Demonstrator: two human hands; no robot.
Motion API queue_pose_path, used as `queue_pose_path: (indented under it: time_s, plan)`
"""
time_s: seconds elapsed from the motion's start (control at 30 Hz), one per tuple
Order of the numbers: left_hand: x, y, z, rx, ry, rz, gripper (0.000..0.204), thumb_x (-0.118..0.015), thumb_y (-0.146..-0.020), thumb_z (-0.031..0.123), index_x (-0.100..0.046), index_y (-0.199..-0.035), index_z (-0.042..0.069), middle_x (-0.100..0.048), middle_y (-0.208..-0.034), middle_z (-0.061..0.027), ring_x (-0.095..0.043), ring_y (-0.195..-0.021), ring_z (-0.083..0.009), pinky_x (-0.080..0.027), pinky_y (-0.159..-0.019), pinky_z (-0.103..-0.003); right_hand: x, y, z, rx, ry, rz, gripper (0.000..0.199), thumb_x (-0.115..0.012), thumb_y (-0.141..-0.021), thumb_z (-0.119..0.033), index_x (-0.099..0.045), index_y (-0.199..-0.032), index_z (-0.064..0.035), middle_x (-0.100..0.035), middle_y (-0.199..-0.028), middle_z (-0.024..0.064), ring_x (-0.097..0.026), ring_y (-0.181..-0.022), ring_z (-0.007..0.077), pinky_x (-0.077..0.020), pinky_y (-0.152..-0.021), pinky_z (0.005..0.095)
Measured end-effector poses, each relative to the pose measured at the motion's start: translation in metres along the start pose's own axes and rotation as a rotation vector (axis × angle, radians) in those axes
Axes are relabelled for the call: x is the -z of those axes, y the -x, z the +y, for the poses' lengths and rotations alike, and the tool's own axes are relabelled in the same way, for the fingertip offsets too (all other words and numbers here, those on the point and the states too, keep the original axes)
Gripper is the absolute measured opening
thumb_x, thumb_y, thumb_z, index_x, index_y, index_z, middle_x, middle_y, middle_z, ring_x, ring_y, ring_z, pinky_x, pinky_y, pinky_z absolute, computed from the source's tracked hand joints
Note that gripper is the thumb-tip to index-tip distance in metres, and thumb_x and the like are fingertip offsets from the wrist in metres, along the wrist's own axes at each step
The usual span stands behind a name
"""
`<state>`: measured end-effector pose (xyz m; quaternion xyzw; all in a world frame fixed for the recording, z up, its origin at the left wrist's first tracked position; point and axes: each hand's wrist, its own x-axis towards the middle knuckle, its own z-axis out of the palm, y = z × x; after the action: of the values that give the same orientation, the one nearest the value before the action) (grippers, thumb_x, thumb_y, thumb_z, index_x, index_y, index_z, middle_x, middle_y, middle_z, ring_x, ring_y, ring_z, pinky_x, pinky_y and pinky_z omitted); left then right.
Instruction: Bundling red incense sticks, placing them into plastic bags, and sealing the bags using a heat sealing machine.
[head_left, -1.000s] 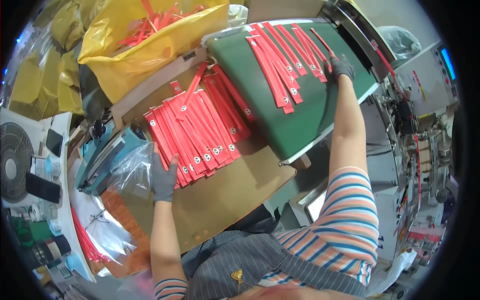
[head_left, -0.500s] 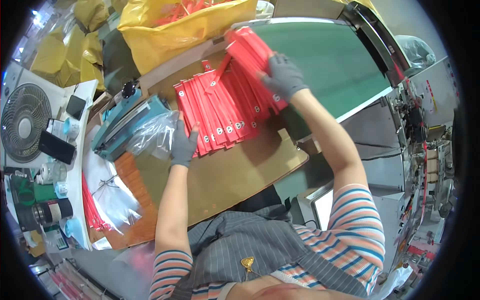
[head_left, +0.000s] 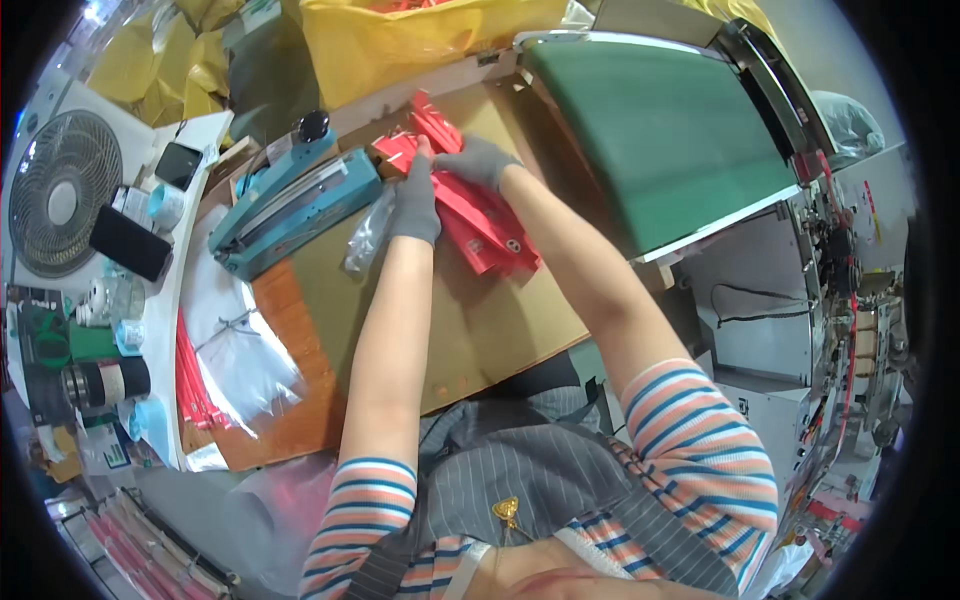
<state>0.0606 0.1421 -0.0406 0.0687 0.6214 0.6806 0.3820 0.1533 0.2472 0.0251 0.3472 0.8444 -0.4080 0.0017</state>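
Note:
A bunch of long, narrow red paper packets (head_left: 480,225) lies over the brown cardboard-covered worktop, its pieces at several angles. My left hand (head_left: 415,205), in a grey glove with bare fingertips, closes against the bunch's left side. From the right, my right hand (head_left: 480,163), gloved alike, grips across its upper part. The packets hide some of my fingers. Beside my left wrist lies a crumpled clear plastic bag (head_left: 370,235). Left of that stands a long blue bar-shaped device (head_left: 300,210), probably a bag sealer.
A green conveyor belt (head_left: 660,130) runs at the right. Behind the worktop stands a yellow bag (head_left: 400,50) with red pieces in it. Clear plastic sleeves (head_left: 240,350) lie at the left, near a white shelf (head_left: 172,390) with a phone (head_left: 130,243) and a fan (head_left: 65,195).
My right hand has come left from the belt's edge with its packets. The spread row of packets is now drawn into one bunch between both hands. The view has shifted slightly.

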Motion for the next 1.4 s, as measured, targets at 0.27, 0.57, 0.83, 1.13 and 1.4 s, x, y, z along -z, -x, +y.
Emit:
queue_pose_path:
  time_s: [0.27,0.57,0.83,1.13,1.4]
  plan:
    - [0.079,0.179,-0.043,0.002,-0.046,-0.203,0.035,-0.067,-0.082,0.017,-0.059,-0.113,0.003,-0.063,-0.104,-0.0052,-0.061,-0.093,-0.0152,-0.050,-0.082,-0.032,-0.104,0.171,0.051,-0.306,-1.084,-0.314,0.031,-0.070,-0.078,-0.024,-0.062,-0.098,-0.0007,-0.066,-0.092,0.0082,-0.062,-0.077,0.0153,-0.0522,-0.073,0.0305]
    - [0.078,0.220,0.018,-0.332,-0.048,-0.115,0.037,-0.075,-0.073,0.007,-0.062,-0.107,0.001,-0.065,-0.100,-0.0049,-0.062,-0.089,-0.0155,-0.051,-0.080,-0.031,-0.088,0.178,-0.020,0.113,-1.165,-0.404,0.038,-0.064,-0.086,-0.024,-0.055,-0.114,-0.0001,-0.063,-0.099,0.0057,-0.060,-0.086,0.0117,-0.0498,-0.078,0.0264]
    - [0.104,0.227,0.090,-0.618,-0.322,-0.349,0.071,-0.083,-0.066,0.017,-0.048,-0.126,0.002,-0.057,-0.120,-0.0095,-0.056,-0.107,-0.0185,-0.047,-0.090,-0.033,-0.018,0.173,-0.091,0.600,-0.891,-0.357,0.087,-0.082,-0.068,-0.018,-0.033,-0.138,-0.0018,-0.055,-0.120,0.0093,-0.054,-0.107,0.0170,-0.0431,-0.094,0.0310]
    - [0.112,0.212,0.064,-0.483,-0.312,-0.344,0.085,-0.087,-0.059,0.024,-0.041,-0.128,0.004,-0.053,-0.124,-0.0090,-0.053,-0.113,-0.0198,-0.044,-0.096,-0.033,-0.059,0.160,-0.069,0.818,-0.717,-0.217,0.118,-0.090,-0.056,-0.021,-0.016,-0.145,-0.0029,-0.047,-0.129,0.0079,-0.047,-0.118,0.0178,-0.0378,-0.102,0.0320]
    - [0.115,0.228,0.048,-0.525,-0.290,-0.391,0.076,-0.082,-0.065,0.017,-0.043,-0.128,0.003,-0.055,-0.122,-0.0076,-0.055,-0.110,-0.0179,-0.045,-0.094,-0.031,-0.067,0.188,-0.072,0.808,-0.830,-0.231,0.113,-0.089,-0.058,-0.021,-0.019,-0.144,-0.0029,-0.043,-0.134,0.0113,-0.045,-0.121,0.0203,-0.0370,-0.103,0.0348]
